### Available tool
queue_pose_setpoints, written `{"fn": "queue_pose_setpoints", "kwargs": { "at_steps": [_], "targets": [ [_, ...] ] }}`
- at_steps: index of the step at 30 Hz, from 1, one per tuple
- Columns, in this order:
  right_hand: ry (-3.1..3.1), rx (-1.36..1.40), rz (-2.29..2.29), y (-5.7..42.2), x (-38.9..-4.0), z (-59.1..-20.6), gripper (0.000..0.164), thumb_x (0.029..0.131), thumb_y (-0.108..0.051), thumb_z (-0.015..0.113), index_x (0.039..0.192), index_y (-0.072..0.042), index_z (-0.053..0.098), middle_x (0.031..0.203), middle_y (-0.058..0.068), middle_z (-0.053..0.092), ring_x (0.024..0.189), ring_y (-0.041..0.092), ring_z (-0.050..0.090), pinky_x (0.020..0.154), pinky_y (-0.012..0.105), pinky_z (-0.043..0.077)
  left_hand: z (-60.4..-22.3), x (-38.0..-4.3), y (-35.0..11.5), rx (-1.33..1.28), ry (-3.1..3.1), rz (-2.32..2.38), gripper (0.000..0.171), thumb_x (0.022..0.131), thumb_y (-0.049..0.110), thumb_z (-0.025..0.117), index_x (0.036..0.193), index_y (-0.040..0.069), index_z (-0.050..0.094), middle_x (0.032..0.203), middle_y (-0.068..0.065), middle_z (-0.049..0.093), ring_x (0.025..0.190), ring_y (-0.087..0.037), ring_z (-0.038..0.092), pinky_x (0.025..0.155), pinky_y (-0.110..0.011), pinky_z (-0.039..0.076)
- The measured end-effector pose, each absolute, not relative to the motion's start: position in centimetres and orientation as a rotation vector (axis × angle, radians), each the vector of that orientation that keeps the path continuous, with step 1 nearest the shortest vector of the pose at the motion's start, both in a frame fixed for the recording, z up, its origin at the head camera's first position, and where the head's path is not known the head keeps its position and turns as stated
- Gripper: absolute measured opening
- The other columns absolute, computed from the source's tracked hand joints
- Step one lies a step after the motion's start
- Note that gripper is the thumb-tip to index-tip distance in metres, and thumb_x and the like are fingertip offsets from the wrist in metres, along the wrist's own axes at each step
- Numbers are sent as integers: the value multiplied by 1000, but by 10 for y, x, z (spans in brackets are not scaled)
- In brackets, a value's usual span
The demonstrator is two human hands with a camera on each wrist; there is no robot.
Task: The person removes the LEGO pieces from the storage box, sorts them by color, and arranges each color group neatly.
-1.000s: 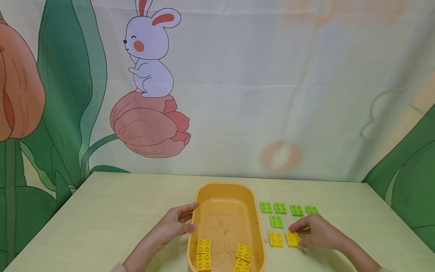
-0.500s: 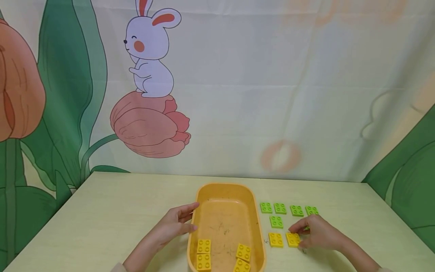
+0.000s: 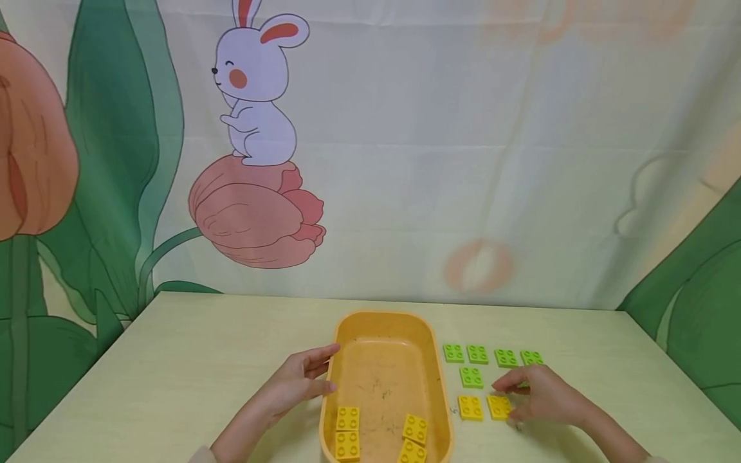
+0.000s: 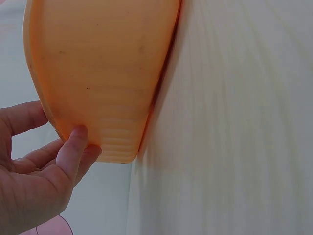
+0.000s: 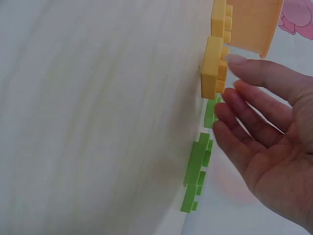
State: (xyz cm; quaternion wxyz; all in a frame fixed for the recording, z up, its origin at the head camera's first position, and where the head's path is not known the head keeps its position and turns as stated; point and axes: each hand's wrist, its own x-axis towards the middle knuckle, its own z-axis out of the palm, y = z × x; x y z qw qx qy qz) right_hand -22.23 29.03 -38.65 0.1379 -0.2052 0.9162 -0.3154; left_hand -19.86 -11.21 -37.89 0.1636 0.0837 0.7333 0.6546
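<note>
"What are we seeing at the orange tray [image 3: 376, 366]?"

"We are seeing the left hand [image 3: 295, 386] resting against its left side. The fingers are bending loosely and standing apart, touching the outer wall without wrapping round it."

"And the right hand [image 3: 544, 395]?"

"It is hovering over a yellow brick [image 3: 498, 406] that is lying on the table [image 3: 231, 334], to the right of the tray. Thumb and forefinger are standing well apart, and we are not seeing them gripping anything. The thumb tip is overlapping the studs in the right wrist view, so we are unsure whether it is touching."

"Where are the other bricks lying?"

"A second yellow brick [image 3: 470, 408] is lying between that one and the tray. Inside, at the near end, we are seeing a left pair [image 3: 347, 419] and a tilted right pair [image 3: 414, 429], also yellow. Farther back on the table, four green bricks [image 3: 477, 354] are forming a row, with a fifth green brick [image 3: 471, 377] sitting nearer."
</note>
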Motion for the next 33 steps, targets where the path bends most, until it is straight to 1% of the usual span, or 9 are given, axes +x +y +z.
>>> {"fn": "queue_pose_setpoints", "kwargs": {
  "at_steps": [5, 9, 12, 15, 18, 20, 25, 28, 33],
  "targets": [
    [2666, -617, -1012, 284, -217, -377, 42, 66, -13, 80, 103, -1, 67, 104, 11, 65, 92, 23, 58, 80, 36, 52, -379, -198, -113, 251, 2086, 1871, 64, 82, -3, 62, 138, -3, 33, 143, -25, 28, 128, -41, 32, 90, -38, 47],
    [2601, -775, -1150, 272, -211, -365, 42, 71, -12, 76, 107, 5, 62, 107, 18, 62, 96, 23, 59, 82, 38, 50, -379, -198, -113, 222, 2104, 1868, 64, 81, -3, 63, 138, -2, 34, 142, -25, 30, 127, -41, 33, 89, -38, 47],
    [2553, -895, -1229, 258, -205, -357, 42, 73, -12, 75, 108, 7, 61, 108, 21, 61, 98, 18, 60, 83, 39, 50, -379, -198, -113, 213, 2105, 1867, 64, 81, -3, 63, 138, -2, 34, 142, -25, 30, 127, -41, 33, 89, -38, 47],
    [2519, -965, -1270, 242, -199, -351, 41, 74, -12, 75, 108, 6, 61, 108, 20, 62, 97, 12, 60, 84, 40, 49, -379, -198, -112, 213, 2105, 1864, 64, 81, -4, 63, 138, -2, 34, 142, -25, 30, 127, -42, 33, 89, -38, 47],
    [2494, -998, -1275, 224, -195, -347, 40, 74, -14, 75, 108, 4, 62, 108, 18, 62, 96, 14, 61, 85, 41, 48, -379, -198, -111, 213, 2111, 1860, 64, 81, -4, 63, 138, -2, 35, 142, -25, 30, 127, -42, 33, 89, -39, 47],
    [2464, -1014, -1277, 212, -193, -345, 41, 74, -13, 75, 108, 4, 62, 109, 18, 62, 98, 18, 60, 85, 40, 48, -379, -198, -112, 214, 2114, 1859, 64, 81, -4, 63, 138, -3, 35, 142, -25, 30, 127, -42, 33, 89, -39, 47],
    [2417, -1059, -1248, 181, -190, -345, 40, 73, -14, 75, 108, 2, 64, 109, 16, 62, 98, 23, 61, 84, 38, 50, -380, -198, -112, 226, 2113, 1860, 64, 81, -4, 63, 138, -3, 34, 142, -24, 30, 127, -42, 33, 89, -39, 47],
    [2388, -1097, -1230, 163, -189, -348, 38, 73, -13, 76, 107, 1, 65, 107, 13, 64, 98, 23, 61, 83, 37, 51, -380, -198, -112, 225, 2116, 1859, 64, 81, -4, 63, 138, -3, 34, 142, -24, 30, 127, -42, 33, 89, -39, 47],
    [2338, -1098, -1171, 135, -186, -352, 36, 72, -10, 76, 105, -1, 67, 103, 10, 65, 96, 15, 61, 83, 25, 50, -380, -198, -111, 217, 2122, 1855, 63, 81, -4, 63, 137, -3, 35, 142, -24, 31, 127, -42, 33, 89, -39, 47]
  ]
}}
